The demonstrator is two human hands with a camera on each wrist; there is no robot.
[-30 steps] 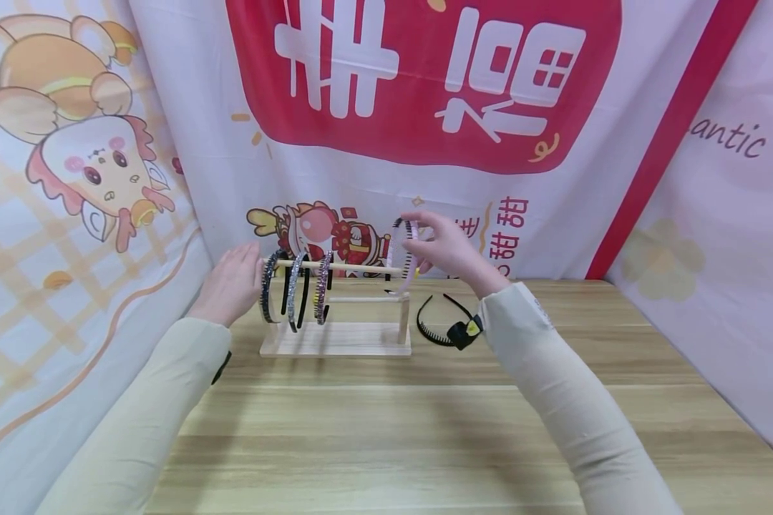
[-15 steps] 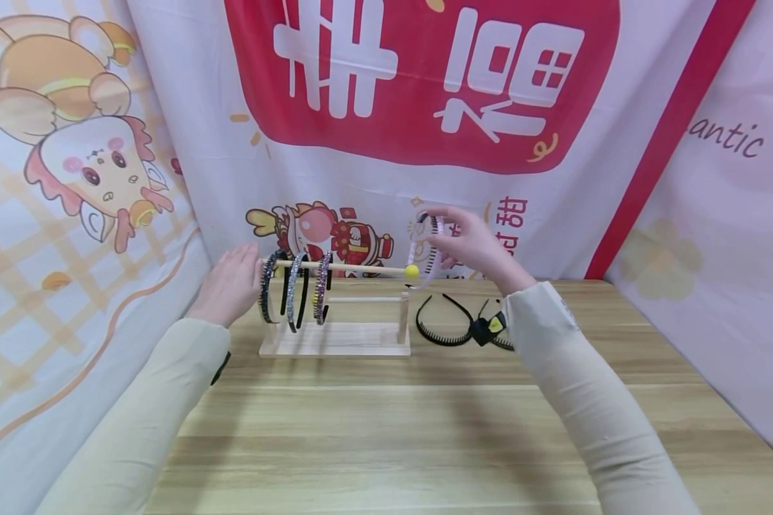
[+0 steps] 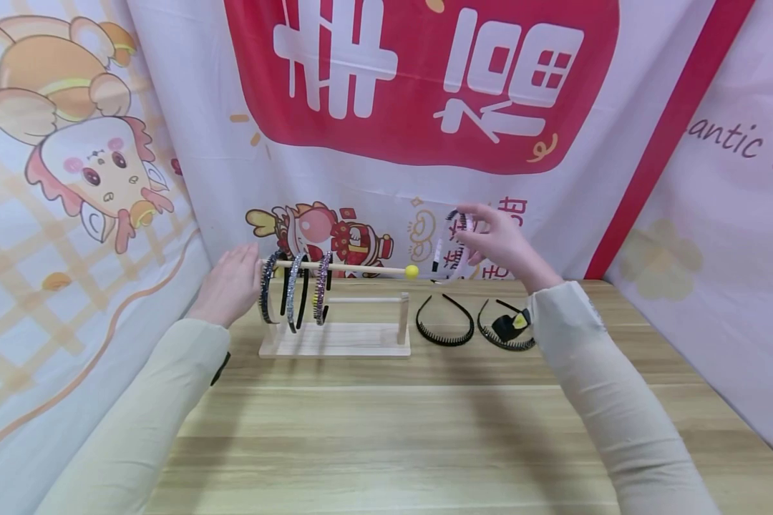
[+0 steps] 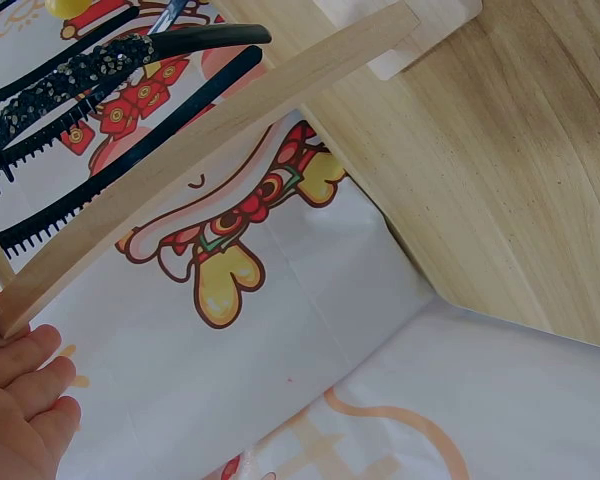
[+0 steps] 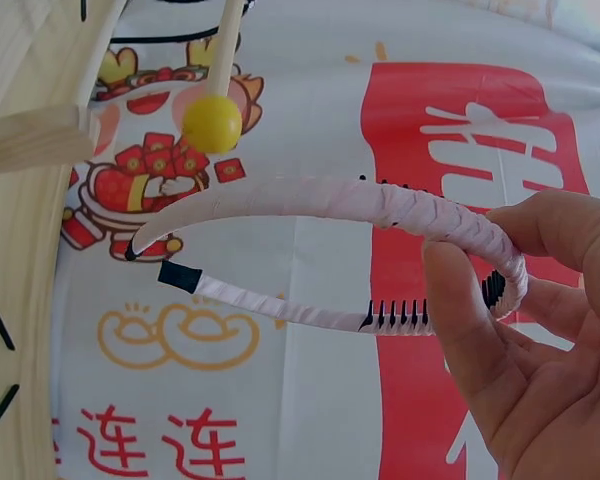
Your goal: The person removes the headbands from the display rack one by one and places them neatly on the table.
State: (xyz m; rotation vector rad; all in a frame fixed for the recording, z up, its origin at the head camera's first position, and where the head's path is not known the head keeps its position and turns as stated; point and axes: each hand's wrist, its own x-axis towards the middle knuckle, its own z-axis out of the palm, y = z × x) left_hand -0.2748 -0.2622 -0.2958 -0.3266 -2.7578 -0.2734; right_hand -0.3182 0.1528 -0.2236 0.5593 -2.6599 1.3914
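Observation:
My right hand (image 3: 501, 242) pinches a pale pink wrapped headband (image 5: 320, 197) between thumb and fingers. It hangs in the air to the right of the rod's yellow ball tip (image 3: 411, 272). My left hand (image 3: 228, 285) has its fingertips at the top of the upright (image 4: 210, 140) on the left end of a wooden headband stand (image 3: 341, 347). From its upper rod (image 3: 373, 270) hang three headbands: a dark glittery headband (image 3: 267, 293), a silver glittery headband (image 3: 292, 295) and a purple glittery headband (image 3: 321, 293).
Right of the stand, a plain black toothed headband (image 3: 446, 341) lies on the wooden table (image 3: 373, 436). Beside it is a black headband with a bow (image 3: 507, 327), partly behind the right sleeve (image 3: 573, 336). Printed cloth (image 3: 386, 172) encloses the back and sides.
My right hand has moved right with the pink headband, off the end of the upper rod, leaving the yellow tip exposed. The left hand stays at the stand.

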